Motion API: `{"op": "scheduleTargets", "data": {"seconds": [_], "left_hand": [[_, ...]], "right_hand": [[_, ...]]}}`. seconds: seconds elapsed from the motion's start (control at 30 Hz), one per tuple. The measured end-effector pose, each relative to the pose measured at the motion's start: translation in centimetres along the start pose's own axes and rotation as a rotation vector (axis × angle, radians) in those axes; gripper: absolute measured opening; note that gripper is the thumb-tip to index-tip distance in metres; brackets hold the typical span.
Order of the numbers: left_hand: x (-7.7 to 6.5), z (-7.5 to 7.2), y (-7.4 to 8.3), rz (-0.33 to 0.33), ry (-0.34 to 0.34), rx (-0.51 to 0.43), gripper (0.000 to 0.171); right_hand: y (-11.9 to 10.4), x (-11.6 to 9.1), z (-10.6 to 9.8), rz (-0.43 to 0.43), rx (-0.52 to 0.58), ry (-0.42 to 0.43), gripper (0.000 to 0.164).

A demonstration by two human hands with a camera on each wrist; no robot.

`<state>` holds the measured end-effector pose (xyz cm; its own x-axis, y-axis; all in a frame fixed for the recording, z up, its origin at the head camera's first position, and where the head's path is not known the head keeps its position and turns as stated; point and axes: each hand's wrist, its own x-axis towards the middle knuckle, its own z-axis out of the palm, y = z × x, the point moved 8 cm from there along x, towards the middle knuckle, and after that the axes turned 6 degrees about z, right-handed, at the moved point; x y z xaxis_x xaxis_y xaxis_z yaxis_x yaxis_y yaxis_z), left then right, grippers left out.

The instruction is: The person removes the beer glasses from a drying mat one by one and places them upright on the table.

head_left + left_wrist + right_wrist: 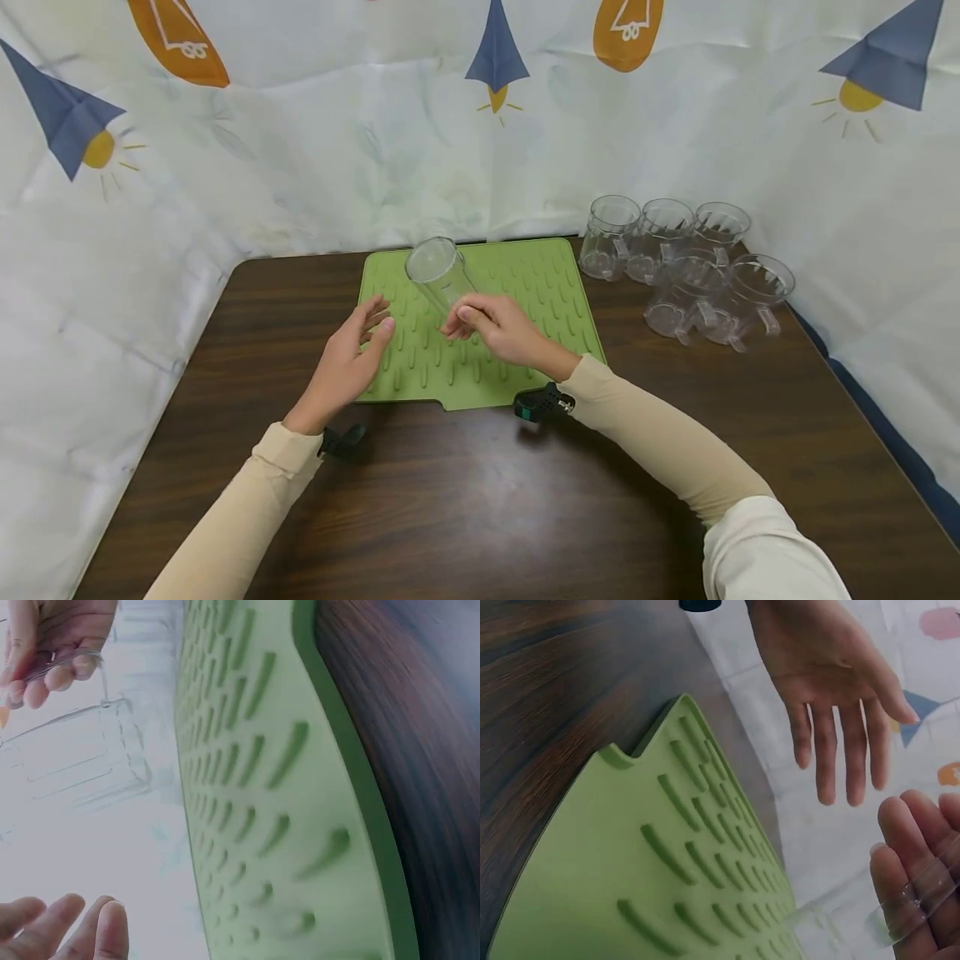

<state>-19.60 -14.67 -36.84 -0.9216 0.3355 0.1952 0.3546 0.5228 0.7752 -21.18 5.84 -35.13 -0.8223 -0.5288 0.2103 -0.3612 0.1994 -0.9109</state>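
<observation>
A clear mug (437,271) is held over the green ridged drying mat (551,312), tilted with its wide round end up and to the left in the head view. My right hand (504,329) grips it by the handle, fingers curled around it. The left wrist view shows the see-through mug (82,754) hanging from those curled fingers. To the left of the mug, my left hand (345,362) is apart from it over the mat's left edge, palm turned inward. In the right wrist view that left hand (829,682) has straight, spread fingers and holds nothing.
Several clear mugs with handles stand grouped at the back right of the dark wooden table (450,508), the nearest to the mat being a tall mug (609,237). Behind the table hangs a white printed cloth (322,158), with cloth on both sides too.
</observation>
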Motion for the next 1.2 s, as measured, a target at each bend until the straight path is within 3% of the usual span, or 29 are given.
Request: {"op": "scheduleTargets", "data": {"seconds": [0.3,0.57,1.0,1.2], "left_hand": [[0.9,0.9,0.6,-0.016,0.042,-0.192,0.061],[2.0,2.4,1.2,-0.032,0.037,-0.305,0.063],[3.1,5.2,1.7,-0.034,0.003,-0.399,0.062],[3.2,6.3,1.8,-0.053,-0.012,-0.405,0.064]], "right_hand": [[0.0,-1.3,-0.7,0.004,-0.179,0.006,0.028],[-0.6,-3.1,-1.1,-0.069,-0.408,0.002,0.023],[-0.4,-5.5,-0.2,-0.133,-0.738,-0.045,0.023],[-0.9,-6.3,0.2,-0.215,-0.829,-0.035,0.015]]}}
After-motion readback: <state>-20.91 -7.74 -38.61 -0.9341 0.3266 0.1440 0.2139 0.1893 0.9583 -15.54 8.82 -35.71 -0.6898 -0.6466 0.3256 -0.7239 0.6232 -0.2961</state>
